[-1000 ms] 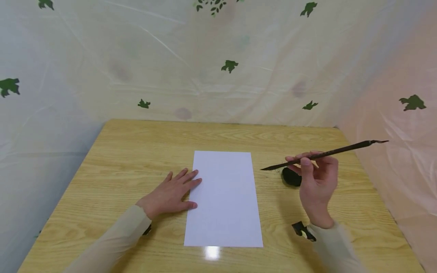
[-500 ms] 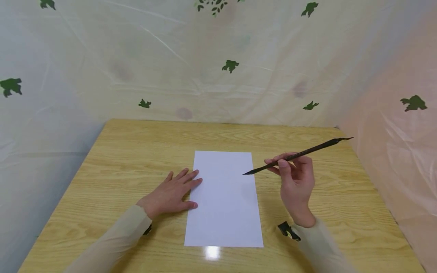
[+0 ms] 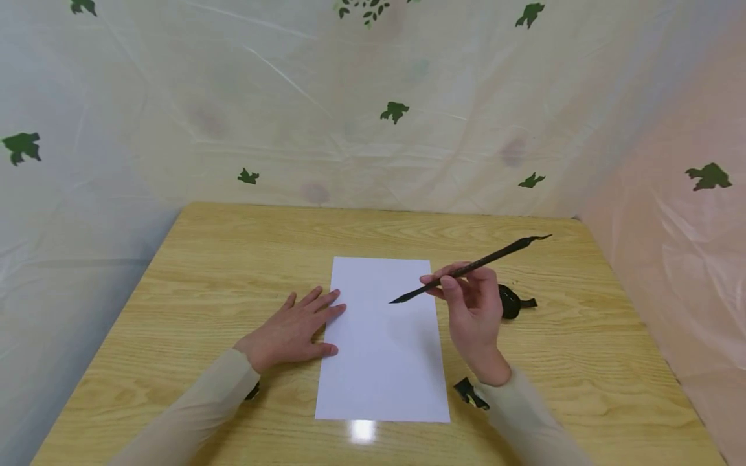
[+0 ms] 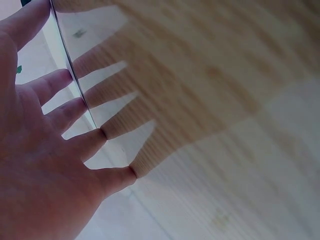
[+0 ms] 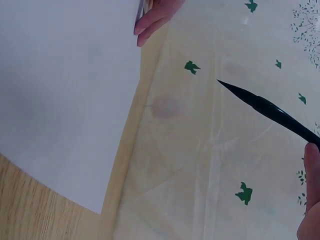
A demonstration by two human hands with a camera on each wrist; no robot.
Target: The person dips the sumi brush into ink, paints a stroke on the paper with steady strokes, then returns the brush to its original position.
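Note:
A blank white sheet of paper (image 3: pixel 379 362) lies on the wooden table. My left hand (image 3: pixel 291 333) rests flat at its left edge, fingers spread, several fingertips and the thumb on the paper. In the left wrist view the fingers (image 4: pixel 82 145) press against the glossy tabletop, which mirrors them. My right hand (image 3: pixel 474 317) pinches a dark ink brush (image 3: pixel 480 262) by its handle. The brush slants, its pointed black tip over the upper right part of the sheet and its hanging loop up to the right. The right wrist view shows the brush tip (image 5: pixel 240 93) held above the paper.
Just right of my right hand sits a small black round dish (image 3: pixel 510 302) with a short handle, partly hidden by the hand. The wooden table (image 3: pixel 204 259) reaches back to a pale curtain (image 3: pixel 291 116) with green bird prints, which also hangs at both sides.
My right hand has carried the brush leftward, from beside the black dish to over the paper. The dish shows again to the right of the hand. My left hand has stayed in place.

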